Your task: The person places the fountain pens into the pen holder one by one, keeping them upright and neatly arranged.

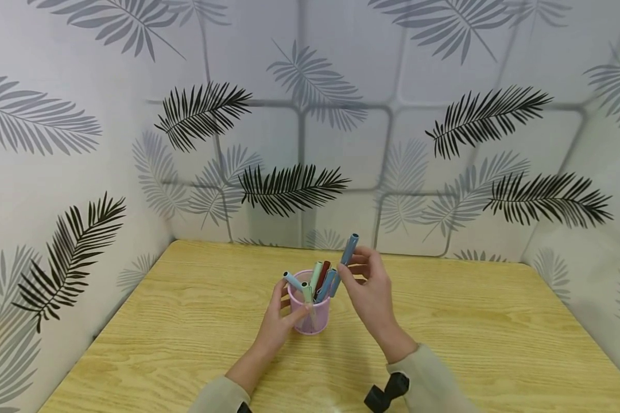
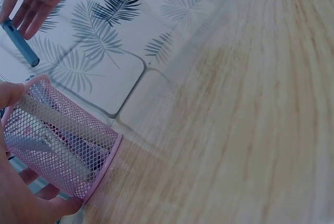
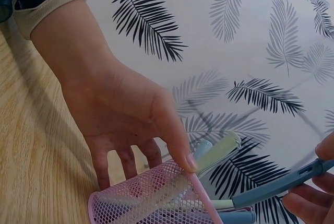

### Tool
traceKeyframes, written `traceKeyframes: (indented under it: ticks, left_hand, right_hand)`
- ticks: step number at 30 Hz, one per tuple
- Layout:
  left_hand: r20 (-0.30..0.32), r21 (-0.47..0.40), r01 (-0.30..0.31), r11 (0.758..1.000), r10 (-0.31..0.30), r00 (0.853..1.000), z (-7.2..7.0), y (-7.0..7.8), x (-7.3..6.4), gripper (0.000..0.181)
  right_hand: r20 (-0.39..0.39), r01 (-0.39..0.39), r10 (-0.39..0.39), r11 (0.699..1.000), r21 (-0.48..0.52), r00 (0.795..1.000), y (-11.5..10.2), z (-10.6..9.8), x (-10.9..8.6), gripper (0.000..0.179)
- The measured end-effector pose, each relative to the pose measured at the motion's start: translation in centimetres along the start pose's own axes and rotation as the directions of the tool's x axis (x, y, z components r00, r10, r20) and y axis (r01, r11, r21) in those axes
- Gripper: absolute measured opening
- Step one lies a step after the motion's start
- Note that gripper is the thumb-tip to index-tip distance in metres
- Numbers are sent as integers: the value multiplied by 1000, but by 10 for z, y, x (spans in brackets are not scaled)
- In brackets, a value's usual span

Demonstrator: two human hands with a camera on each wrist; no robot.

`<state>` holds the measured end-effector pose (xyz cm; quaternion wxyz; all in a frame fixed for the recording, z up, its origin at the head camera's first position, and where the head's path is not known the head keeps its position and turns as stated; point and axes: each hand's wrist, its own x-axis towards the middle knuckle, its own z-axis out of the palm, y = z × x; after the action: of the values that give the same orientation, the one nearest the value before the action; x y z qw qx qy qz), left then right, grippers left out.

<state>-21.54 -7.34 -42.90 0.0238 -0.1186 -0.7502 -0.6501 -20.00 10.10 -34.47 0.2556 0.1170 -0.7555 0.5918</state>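
Note:
A pink mesh pen cup [image 1: 310,318] stands upright on the table, and my left hand [image 1: 280,315] grips it from the left, thumb at the rim. My right hand [image 1: 371,284] pinches a blue capped pen [image 1: 348,249], slanted beside the cup's right rim. In the left wrist view the pen [image 2: 21,44] hangs apart from the cup [image 2: 62,135]. Inside the cup lean several more pens: a light blue one [image 1: 292,280], light green ones [image 1: 316,274], a dark red one [image 1: 324,272] and another blue one [image 1: 326,284].
The cup is on a light wood-grain table [image 1: 470,332]. Behind the table and along its sides hangs a pale covering [image 1: 341,143] with black and grey leaf prints. A black device [image 1: 387,393] sits on the right wrist over a beige sleeve [image 1: 429,378].

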Motion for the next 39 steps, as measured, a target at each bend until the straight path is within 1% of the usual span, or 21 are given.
traceKeyframes:
  ticks: [2, 5, 8, 9, 16, 24, 30, 39]
  left_hand:
    - [0, -3, 5, 1000, -5, 1000, 0, 0, 0, 69]
    - [0, -11, 12, 1000, -12, 1000, 0, 0, -1, 69]
    - [-1, -11, 5, 1000, -5, 1000, 0, 0, 0, 70]
    - [-1, -11, 4, 1000, -4, 1000, 0, 0, 0, 70]
    - [-4, -4, 2, 1000, -2, 1000, 0, 0, 0, 70]
    - [-10, 3, -2, 1000, 2, 1000, 0, 2, 0, 70]
    - [-11, 10, -8, 1000, 8, 1000, 1, 2, 0, 71]
    - [-15, 13, 2, 1000, -2, 1000, 1, 1, 1, 70]
  right_hand:
    - [-1, -10, 10, 1000, 6, 1000, 3, 3, 2, 33]
    - [1, -11, 11, 1000, 24, 1000, 19, 7, 6, 32]
    - [6, -6, 6, 1000, 29, 1000, 37, 10, 9, 31]
    - [9, 2, -2, 1000, 25, 1000, 40, 11, 9, 31]
    - [50, 36, -35, 999, -19, 998, 50, 15, 5, 33]
    - [87, 111, -105, 992, -66, 991, 63, 20, 3, 32]
    - [91, 96, -88, 992, -84, 992, 67, 20, 1, 30]
    - [99, 78, -67, 990, -114, 993, 73, 19, -3, 29]
